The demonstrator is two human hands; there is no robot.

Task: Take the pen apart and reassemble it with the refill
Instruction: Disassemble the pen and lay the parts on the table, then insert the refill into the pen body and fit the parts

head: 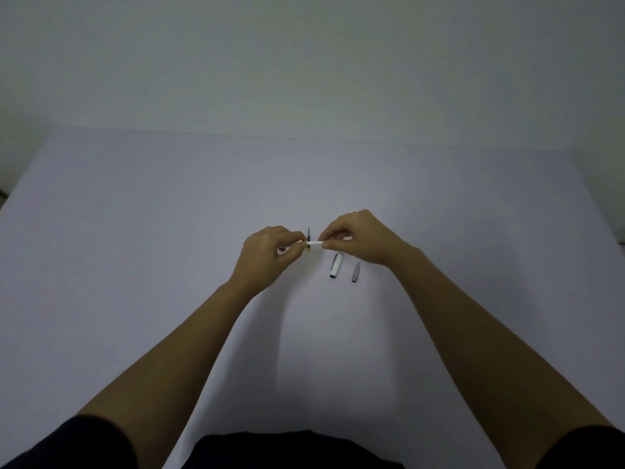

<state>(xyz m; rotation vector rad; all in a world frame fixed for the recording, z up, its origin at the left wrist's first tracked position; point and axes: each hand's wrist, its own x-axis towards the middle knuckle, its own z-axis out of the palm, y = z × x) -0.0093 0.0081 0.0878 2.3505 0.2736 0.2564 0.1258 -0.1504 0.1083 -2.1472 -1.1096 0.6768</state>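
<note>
Inspector A: Hands first. We record the left hand (270,253) and the right hand (362,236) raised over the middle of the worktop (135,231), each holding one end of the white barrel (314,244), which lies level between them.

Inspector B: Grip state?

Inspector A: We find the left grip pinching the barrel's left end between thumb and fingers, and the right grip pinching its right end in the same way. Only the short middle stretch of the barrel shows.

Inspector B: Other parts, relative to the barrel?

Inspector A: We note a thin dark refill (308,236) just behind it, running away from us; its near end carries a yellowish mark and is partly hidden by the barrel. We cannot tell whether the two touch. Nearer to us and to the right of the barrel, a white cap with a metal clip (336,265) lies on the worktop. A grey tapered tip section (355,271) lies just right of the cap, apart from it.

Inspector B: Anything else?

Inspector A: We see bare forearms and dark sleeves (84,445) at the bottom edge.
</note>
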